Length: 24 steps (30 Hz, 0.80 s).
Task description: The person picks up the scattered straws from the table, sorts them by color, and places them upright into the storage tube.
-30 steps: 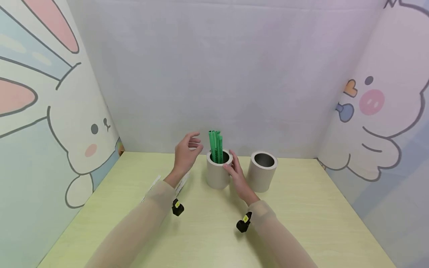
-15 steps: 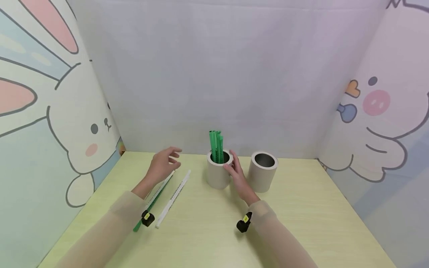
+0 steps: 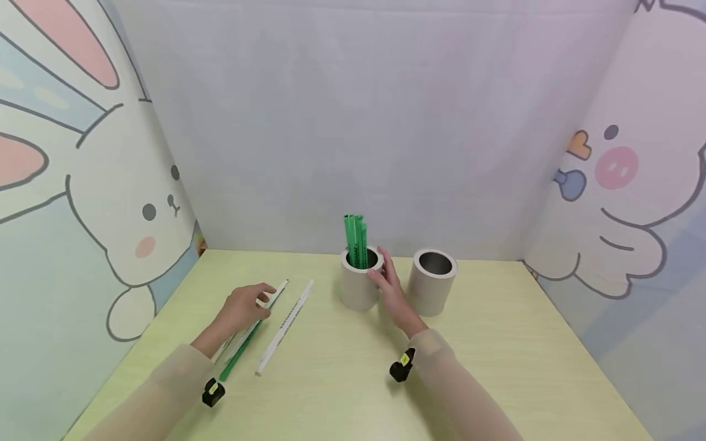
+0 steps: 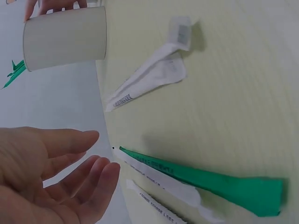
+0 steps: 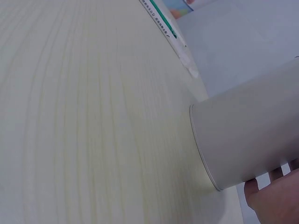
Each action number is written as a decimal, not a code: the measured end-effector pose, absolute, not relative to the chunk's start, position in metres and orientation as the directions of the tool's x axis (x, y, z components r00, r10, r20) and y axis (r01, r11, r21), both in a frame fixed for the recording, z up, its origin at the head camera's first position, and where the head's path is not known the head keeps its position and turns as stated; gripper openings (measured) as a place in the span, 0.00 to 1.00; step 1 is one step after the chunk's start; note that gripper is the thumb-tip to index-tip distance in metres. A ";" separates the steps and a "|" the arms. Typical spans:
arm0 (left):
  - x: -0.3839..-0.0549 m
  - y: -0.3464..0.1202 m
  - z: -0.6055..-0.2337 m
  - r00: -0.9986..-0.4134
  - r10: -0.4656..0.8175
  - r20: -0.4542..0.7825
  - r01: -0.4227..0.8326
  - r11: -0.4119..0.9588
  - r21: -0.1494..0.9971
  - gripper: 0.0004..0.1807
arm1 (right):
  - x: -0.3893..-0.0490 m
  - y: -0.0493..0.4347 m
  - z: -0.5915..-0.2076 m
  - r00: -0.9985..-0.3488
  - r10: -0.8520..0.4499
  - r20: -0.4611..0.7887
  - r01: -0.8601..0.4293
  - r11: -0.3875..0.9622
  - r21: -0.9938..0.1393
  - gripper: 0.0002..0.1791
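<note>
My left hand [image 3: 239, 309] hovers with loosely bent fingers over a group of slim wrapped sticks on the left of the table. In the left wrist view, nothing lies between its thumb and fingers. Below it are a green wrapped stick [image 4: 224, 186] and printed white wrapped sticks [image 4: 163, 182]. A white wrapped stick [image 3: 284, 331] lies apart, to the right of these. My right hand [image 3: 393, 294] holds an off-white cylindrical cup [image 3: 358, 291] by its right side, thumb in front and fingers partly hidden behind. Several green wrapped sticks [image 3: 355, 242] stand upright in that cup.
A second off-white cup [image 3: 430, 291] with a dark inside stands to the right of the held one, near the right hand. The pale wooden table [image 3: 496, 367] ends at a plain back wall [image 3: 358, 122], with cartoon-printed panels on both sides.
My left hand has moved away from the held cup, left and down toward the sticks, uncovering the white stick. The right hand and both cups have kept their places.
</note>
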<state>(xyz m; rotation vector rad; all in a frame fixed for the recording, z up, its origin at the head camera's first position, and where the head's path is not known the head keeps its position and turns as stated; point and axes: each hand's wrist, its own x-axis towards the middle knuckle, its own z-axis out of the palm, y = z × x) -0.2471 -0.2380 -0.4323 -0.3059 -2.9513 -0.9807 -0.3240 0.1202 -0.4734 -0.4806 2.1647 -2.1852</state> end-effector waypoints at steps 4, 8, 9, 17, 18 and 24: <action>-0.243 -0.241 -0.441 -0.985 0.168 0.045 0.163 0.800 0.578 0.25 | -0.323 0.121 -0.474 -0.952 -0.236 0.196 -0.195 -0.025 -0.980 0.39; -0.243 -0.240 -0.445 -0.987 0.156 0.030 0.148 0.834 0.531 0.24 | -0.323 0.121 -0.474 -0.950 -0.240 0.199 -0.196 -0.035 -0.980 0.39; -0.243 -0.240 -0.446 -0.988 0.154 0.028 0.146 0.839 0.524 0.24 | -0.324 0.121 -0.475 -0.950 -0.239 0.200 -0.197 -0.036 -0.980 0.39; -0.242 -0.239 -0.446 -0.990 0.138 0.018 0.127 0.848 0.514 0.23 | -0.322 0.121 -0.474 -0.951 -0.239 0.196 -0.193 -0.036 -0.981 0.38; -0.243 -0.239 -0.446 -0.991 0.135 0.019 0.126 0.851 0.509 0.23 | -0.322 0.121 -0.474 -0.951 -0.240 0.197 -0.194 -0.035 -0.980 0.39; -0.245 -0.236 -0.448 -0.991 0.130 0.024 0.125 0.870 0.476 0.20 | -0.322 0.121 -0.471 -0.951 -0.241 0.193 -0.192 -0.026 -0.981 0.39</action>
